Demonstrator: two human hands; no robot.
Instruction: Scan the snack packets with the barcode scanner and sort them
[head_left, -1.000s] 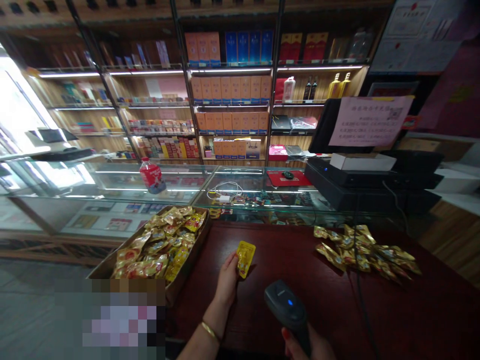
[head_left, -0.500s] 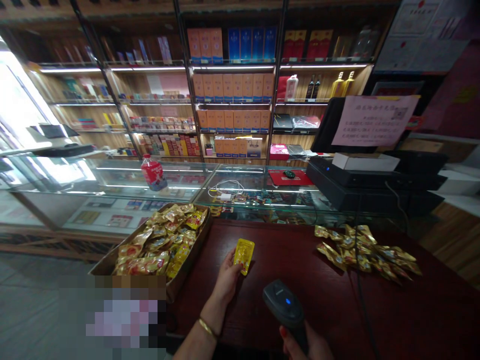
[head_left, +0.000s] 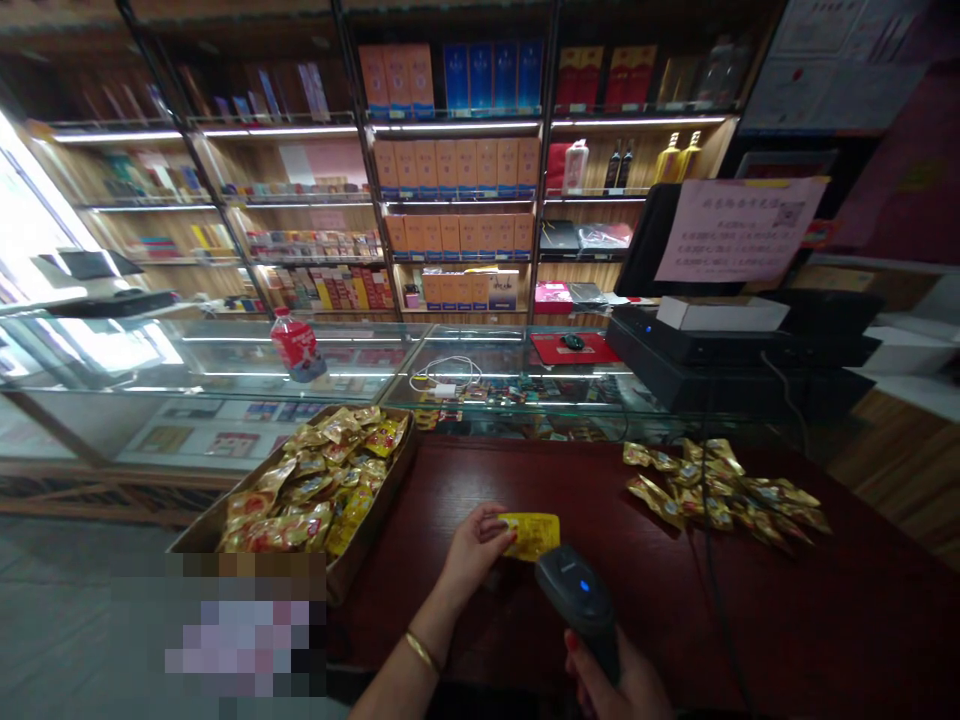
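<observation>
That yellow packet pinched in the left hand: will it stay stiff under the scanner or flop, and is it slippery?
The yellow packet is a thin, flat foil-like pouch, so probably light and bendy; held by one end in the left hand, it juts out level, so fairly self-supporting. Its glossy film may slip. The right hand holds the scanner just beside it.

packet (head_left: 531, 535): small, flat, yellow, printed face up; lies sideways, pinched at its left end by the left hand (head_left: 474, 556), the free end pointing right, just above the scanner's head.
scanner (head_left: 576, 597): black handheld, blue light lit on top; gripped by its handle in the right hand (head_left: 626, 688), head tilted up toward the packet, just below it.
</observation>
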